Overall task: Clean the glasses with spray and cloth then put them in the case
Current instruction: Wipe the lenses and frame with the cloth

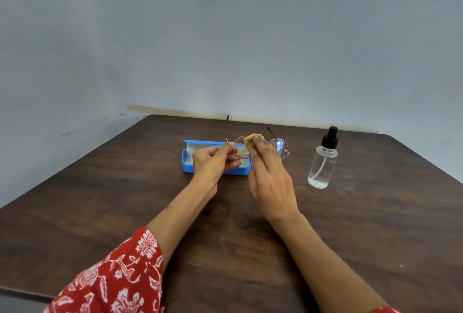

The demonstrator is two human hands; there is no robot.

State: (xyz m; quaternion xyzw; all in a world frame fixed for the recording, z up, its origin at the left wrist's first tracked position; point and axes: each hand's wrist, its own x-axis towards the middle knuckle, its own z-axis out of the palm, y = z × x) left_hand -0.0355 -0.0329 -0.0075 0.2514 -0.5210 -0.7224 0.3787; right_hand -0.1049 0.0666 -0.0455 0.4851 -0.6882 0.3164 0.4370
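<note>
The left hand (pixel 213 162) pinches the glasses (pixel 279 148) steady by the frame. The right hand (pixel 269 175) fingers (pixel 260 148) pinch the cloth (pixel 250 139) onto one lens, above the open case (pixel 188 162).

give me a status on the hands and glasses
Left hand pinches glasses. Right hand presses cloth on lens. Blue case open behind. Nothing blocking.

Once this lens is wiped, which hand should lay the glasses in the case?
Probably the left hand: it already pinches the glasses directly over the open blue case, while the right hand holds the cloth.
</note>
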